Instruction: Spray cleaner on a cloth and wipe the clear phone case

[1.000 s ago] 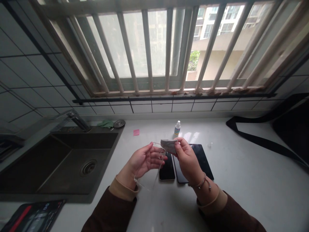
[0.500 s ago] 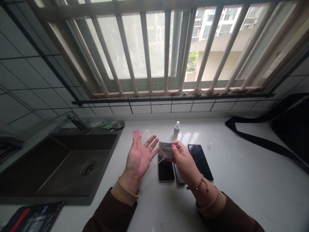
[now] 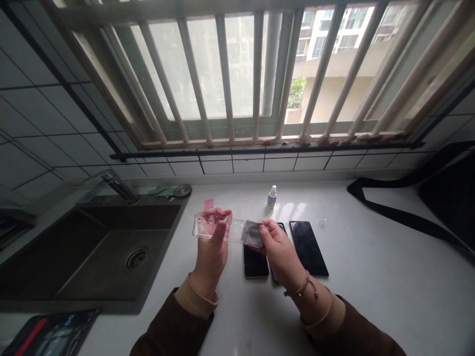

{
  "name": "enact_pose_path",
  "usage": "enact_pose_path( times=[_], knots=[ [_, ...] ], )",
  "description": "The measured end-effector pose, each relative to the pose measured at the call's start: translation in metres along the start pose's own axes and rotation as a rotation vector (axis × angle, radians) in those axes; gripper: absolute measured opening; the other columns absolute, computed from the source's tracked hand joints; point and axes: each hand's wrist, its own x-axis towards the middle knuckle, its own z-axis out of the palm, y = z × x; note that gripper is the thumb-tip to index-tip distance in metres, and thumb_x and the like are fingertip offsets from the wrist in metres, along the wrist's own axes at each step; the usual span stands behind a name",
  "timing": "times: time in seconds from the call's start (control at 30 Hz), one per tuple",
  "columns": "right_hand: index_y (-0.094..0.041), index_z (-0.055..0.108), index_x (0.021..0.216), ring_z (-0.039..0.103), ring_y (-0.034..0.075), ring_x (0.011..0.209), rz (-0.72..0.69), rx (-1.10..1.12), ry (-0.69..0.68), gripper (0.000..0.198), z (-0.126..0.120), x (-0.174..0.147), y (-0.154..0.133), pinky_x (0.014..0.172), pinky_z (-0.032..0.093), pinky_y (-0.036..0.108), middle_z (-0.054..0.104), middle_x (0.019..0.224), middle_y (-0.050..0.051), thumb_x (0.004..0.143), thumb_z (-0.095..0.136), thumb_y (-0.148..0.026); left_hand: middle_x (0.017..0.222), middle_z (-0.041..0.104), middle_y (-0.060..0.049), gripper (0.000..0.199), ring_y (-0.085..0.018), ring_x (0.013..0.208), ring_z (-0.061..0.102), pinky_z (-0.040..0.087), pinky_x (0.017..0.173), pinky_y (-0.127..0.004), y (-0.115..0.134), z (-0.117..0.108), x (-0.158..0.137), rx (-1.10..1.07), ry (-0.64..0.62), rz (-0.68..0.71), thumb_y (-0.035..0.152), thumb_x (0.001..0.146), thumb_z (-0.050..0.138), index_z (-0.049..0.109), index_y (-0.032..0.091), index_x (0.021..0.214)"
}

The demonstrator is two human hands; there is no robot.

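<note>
A clear phone case [image 3: 235, 229] is held sideways above the counter, its camera cutouts toward the left. My left hand [image 3: 212, 247] is closed around its left part, thumb in front and fingers behind. My right hand [image 3: 281, 249] pinches a grey cloth [image 3: 253, 233] against the case's right end. Below the cloth lies a black smartphone [image 3: 256, 263]. Another dark device beside it is mostly covered by my right hand. Further right a black tablet-like device [image 3: 308, 247] lies flat.
A small white bottle [image 3: 272, 197] stands behind my hands, with a pink sticky note [image 3: 209, 203] further left. The sink [image 3: 92, 296] and faucet [image 3: 120, 188] are on the left. A black strap [image 3: 393, 215] lies right; a dark timer-like device [image 3: 52, 333] sits front left.
My left hand has turned and closed from spread fingers onto the phone case. The case has swung from tilted to nearly level. My right hand keeps the cloth at its right end.
</note>
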Motion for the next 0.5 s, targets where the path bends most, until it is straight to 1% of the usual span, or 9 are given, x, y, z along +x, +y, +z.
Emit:
enact_pose_path(
  times=[0.1,0.2,0.3,0.37,0.43,0.5],
  knots=[
    [-0.025,0.064,0.103,0.072,0.019,0.081,-0.019,-0.020,-0.048,0.043,0.002,-0.003,-0.001,0.074,0.065,0.035,0.074,0.094,0.002,0.091,0.076,-0.064,0.105,0.066,0.002,0.051,-0.016,0.108,0.070,0.048,0.118,-0.041,-0.001,-0.001,0.002,0.007,0.066,0.052,0.028,0.067,0.102,0.065,0.028,0.102],
    [-0.025,0.065,0.101,0.072,0.018,0.077,0.013,0.013,-0.098,0.040,0.004,-0.006,-0.003,0.070,0.063,0.032,0.074,0.089,0.001,0.091,0.077,-0.062,0.100,0.064,0.004,0.051,-0.013,0.101,0.069,0.050,0.115,-0.038,0.001,-0.006,0.010,0.031,0.167,0.086,0.032,0.068,0.101,0.063,0.026,0.101],
    [-0.024,0.065,0.101,0.071,0.017,0.074,0.053,0.082,-0.106,0.040,0.005,-0.009,-0.007,0.065,0.061,0.029,0.074,0.088,0.001,0.090,0.078,-0.060,0.094,0.060,0.006,0.062,-0.009,0.088,0.064,0.053,0.107,-0.034,0.000,-0.013,0.015,0.103,0.211,0.069,0.041,0.062,0.103,0.063,0.026,0.108],
    [-0.025,0.065,0.104,0.072,0.018,0.076,0.034,0.104,-0.072,0.039,0.004,-0.009,-0.009,0.064,0.061,0.029,0.075,0.093,0.002,0.091,0.078,-0.059,0.091,0.058,0.005,0.069,-0.010,0.081,0.060,0.057,0.096,-0.030,-0.002,-0.015,0.015,0.161,0.172,-0.026,0.056,0.063,0.098,0.064,0.026,0.115],
    [-0.026,0.064,0.107,0.074,0.019,0.081,-0.030,0.103,-0.027,0.039,0.002,-0.008,-0.011,0.067,0.063,0.030,0.076,0.098,0.002,0.092,0.076,-0.059,0.088,0.056,0.003,0.072,-0.011,0.075,0.056,0.059,0.081,-0.027,-0.004,-0.016,0.011,0.218,0.084,-0.184,0.069,0.069,0.089,0.064,0.022,0.117],
    [-0.026,0.064,0.109,0.075,0.021,0.084,-0.104,0.091,0.016,0.038,0.000,-0.007,-0.013,0.070,0.064,0.033,0.076,0.101,0.003,0.094,0.074,-0.060,0.085,0.052,0.003,0.069,-0.010,0.069,0.052,0.058,0.071,-0.025,-0.006,-0.014,0.006,0.269,-0.019,-0.345,0.072,0.076,0.083,0.064,0.019,0.116]
  ],
)
